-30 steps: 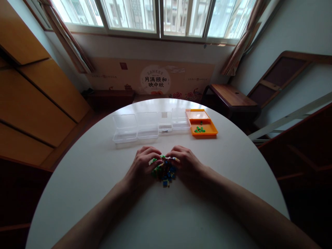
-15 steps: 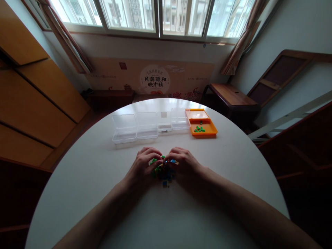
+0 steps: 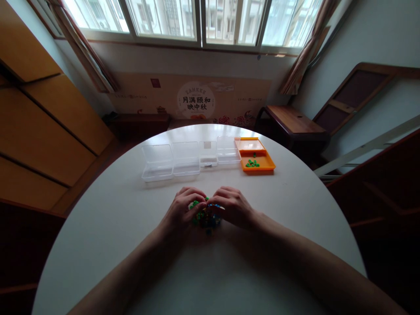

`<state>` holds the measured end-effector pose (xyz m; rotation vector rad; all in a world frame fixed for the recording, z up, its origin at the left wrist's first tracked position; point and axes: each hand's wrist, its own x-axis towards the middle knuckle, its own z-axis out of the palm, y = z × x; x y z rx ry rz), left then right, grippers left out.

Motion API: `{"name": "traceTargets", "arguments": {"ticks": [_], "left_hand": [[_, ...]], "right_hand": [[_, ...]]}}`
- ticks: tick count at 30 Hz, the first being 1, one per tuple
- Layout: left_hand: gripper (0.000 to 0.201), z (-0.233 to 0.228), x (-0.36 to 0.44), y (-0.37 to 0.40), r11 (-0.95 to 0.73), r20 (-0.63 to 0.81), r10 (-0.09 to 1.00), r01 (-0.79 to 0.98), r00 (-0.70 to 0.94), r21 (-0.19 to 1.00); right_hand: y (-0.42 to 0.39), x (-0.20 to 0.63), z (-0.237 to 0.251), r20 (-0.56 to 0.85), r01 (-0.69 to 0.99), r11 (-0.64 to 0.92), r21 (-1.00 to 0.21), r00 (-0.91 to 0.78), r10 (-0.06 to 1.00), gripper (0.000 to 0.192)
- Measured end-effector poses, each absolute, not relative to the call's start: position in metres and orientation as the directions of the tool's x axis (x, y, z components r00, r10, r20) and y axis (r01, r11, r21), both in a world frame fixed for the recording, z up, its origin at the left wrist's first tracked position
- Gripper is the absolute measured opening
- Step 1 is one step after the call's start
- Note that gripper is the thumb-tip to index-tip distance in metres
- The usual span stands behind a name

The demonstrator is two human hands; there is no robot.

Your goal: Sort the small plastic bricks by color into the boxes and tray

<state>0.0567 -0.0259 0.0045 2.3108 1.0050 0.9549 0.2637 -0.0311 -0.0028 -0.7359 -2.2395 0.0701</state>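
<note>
A small heap of toy-block-like pieces (image 3: 207,221), mostly green and blue with a few yellow or orange ones, lies on the white round table (image 3: 210,275) between my hands. My left hand (image 3: 182,205) curves over the heap's left side, its thumb and fingertips drawn together among green pieces (image 3: 194,204). From the other side my right hand (image 3: 231,204) reaches in with bent fingers, close to blue pieces (image 3: 215,209). The fingertips of both hands nearly meet above the heap. Whatever sits between them is too small and dark to make out.
An open orange box (image 3: 268,165) holding several green pieces (image 3: 252,163) stands beyond my right hand. Left of it, several clear plastic boxes (image 3: 186,168) with raised lids form a row. Past the table's far edge are a wooden stool (image 3: 293,119) and a printed panel (image 3: 131,94).
My right fingers have shifted slightly inward and down over the blue pieces. Pieces at the heap's near edge have shifted a little. My left hand has barely moved.
</note>
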Motion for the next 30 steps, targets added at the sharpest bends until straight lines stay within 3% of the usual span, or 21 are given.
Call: {"name": "traceTargets", "arguments": {"ticks": [15, 24, 30], "left_hand": [[0.015, 0.01, 0.053, -0.033, -0.575, 0.465, 0.814, 0.604, 0.349, 0.552], [0.014, 0.009, 0.048, -0.034, -0.542, 0.44, 0.835, 0.631, 0.33, 0.555], [0.011, 0.008, 0.046, -0.035, -0.549, 0.452, 0.83, 0.622, 0.326, 0.558]], "right_hand": [[-0.02, 0.28, 0.0, 0.673, 0.569, 0.763, -0.306, -0.438, 0.596, 0.017], [0.022, 0.308, 0.01, 0.619, 0.689, 0.495, -0.528, -0.087, 0.781, 0.011], [0.069, 0.318, 0.015, 0.553, 0.765, 0.314, -0.562, 0.066, 0.831, 0.015]]}}
